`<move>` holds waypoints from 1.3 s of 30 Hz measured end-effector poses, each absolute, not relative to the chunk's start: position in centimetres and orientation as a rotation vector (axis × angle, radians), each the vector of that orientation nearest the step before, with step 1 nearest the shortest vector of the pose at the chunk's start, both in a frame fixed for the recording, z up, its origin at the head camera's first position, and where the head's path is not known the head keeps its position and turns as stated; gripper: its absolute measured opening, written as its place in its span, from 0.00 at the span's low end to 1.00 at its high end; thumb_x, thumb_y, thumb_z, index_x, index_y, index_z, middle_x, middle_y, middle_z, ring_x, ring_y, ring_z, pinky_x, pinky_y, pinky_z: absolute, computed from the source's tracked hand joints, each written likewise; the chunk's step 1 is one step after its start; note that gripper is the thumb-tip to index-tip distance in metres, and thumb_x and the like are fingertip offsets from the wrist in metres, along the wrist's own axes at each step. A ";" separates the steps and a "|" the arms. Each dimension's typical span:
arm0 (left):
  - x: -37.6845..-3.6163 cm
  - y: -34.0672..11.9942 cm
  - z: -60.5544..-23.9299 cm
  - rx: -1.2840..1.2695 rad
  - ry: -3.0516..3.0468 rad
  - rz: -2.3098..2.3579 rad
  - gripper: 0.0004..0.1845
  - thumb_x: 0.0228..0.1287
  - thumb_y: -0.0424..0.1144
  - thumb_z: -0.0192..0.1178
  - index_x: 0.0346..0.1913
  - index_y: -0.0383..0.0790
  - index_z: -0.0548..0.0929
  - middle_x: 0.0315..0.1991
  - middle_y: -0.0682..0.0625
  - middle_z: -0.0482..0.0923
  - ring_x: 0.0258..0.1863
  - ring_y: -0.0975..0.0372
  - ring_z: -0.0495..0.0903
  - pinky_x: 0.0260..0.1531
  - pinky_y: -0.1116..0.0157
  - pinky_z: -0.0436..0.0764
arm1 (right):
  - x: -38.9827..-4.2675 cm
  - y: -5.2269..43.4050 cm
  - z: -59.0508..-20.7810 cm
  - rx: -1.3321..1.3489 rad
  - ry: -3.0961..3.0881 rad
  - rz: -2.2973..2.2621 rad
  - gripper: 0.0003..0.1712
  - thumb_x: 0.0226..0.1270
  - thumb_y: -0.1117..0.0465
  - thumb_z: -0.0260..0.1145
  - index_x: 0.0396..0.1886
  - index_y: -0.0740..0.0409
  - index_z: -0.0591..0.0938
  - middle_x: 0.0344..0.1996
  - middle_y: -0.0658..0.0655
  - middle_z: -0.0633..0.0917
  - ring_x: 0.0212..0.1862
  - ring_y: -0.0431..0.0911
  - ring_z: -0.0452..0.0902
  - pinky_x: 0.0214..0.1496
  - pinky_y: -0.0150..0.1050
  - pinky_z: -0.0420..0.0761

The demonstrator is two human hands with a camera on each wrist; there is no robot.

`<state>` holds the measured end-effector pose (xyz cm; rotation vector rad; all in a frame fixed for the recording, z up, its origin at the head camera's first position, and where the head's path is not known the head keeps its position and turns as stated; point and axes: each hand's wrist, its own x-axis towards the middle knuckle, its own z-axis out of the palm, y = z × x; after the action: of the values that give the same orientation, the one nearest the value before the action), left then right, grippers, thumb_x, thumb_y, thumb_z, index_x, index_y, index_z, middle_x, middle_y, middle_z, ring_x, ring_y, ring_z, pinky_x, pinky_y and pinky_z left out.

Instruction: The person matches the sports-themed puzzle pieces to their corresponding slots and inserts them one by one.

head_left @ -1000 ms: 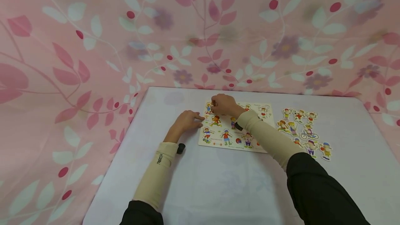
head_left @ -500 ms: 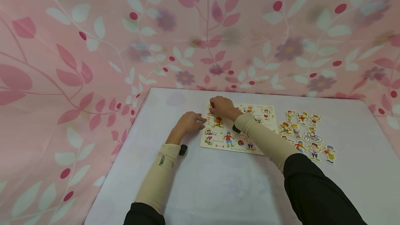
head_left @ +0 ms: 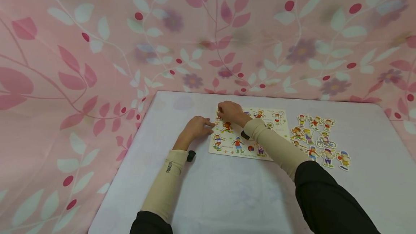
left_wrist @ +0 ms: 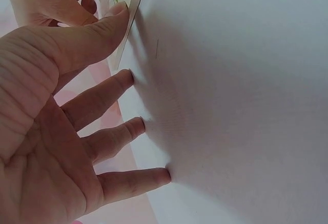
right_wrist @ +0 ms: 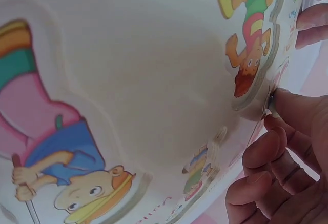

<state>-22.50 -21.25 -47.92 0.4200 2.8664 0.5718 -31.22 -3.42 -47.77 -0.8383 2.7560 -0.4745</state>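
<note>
A pale puzzle board [head_left: 227, 145] with recessed pictures of sporting children lies at the far middle of the table. At its far left corner, my right hand [head_left: 231, 112] reaches down over a picture. The right wrist view shows that hand's thumb and forefinger pinching the thin edge of a small puzzle piece [right_wrist: 272, 102], mostly hidden, close over the board by the printed runner [right_wrist: 251, 44]. My left hand [head_left: 196, 127] is at the board's left edge. In the left wrist view, its thumb [left_wrist: 105, 32] touches that edge while the spread fingers [left_wrist: 136, 183] rest tips-down on the tablecloth.
Several loose figure-shaped puzzle pieces [head_left: 327, 156] lie in rows to the right of the board. A white cloth covers the table [head_left: 227, 198]. Behind it hangs a pink floral curtain [head_left: 195, 46], close to the table's far edge.
The whole view shifts slightly as the head moves. My right hand moves very slightly left and nearer at the board's corner, still pinching. The left hand keeps its place at the edge.
</note>
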 end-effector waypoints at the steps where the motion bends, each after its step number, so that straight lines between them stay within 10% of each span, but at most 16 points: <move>1: -22.5 -21.1 -47.9 0.418 2.866 0.574 0.17 0.58 0.42 0.72 0.52 0.48 0.88 0.60 0.45 0.78 0.61 0.52 0.75 0.64 0.55 0.67 | -31.2 -3.3 -47.8 -0.829 2.753 -0.480 0.08 0.71 0.55 0.63 0.36 0.54 0.78 0.32 0.53 0.78 0.35 0.47 0.73 0.34 0.40 0.73; 39: -22.4 -20.9 -48.0 0.363 2.859 0.606 0.17 0.59 0.42 0.70 0.52 0.48 0.88 0.60 0.46 0.78 0.61 0.49 0.75 0.63 0.52 0.69 | -26.9 10.9 -44.3 -0.837 2.953 -0.556 0.17 0.68 0.52 0.67 0.51 0.55 0.84 0.30 0.50 0.79 0.28 0.44 0.72 0.24 0.39 0.71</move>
<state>-22.42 -20.91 -48.01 0.3634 2.8592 0.6062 -26.87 10.86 -44.33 -0.8365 2.9534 -0.5564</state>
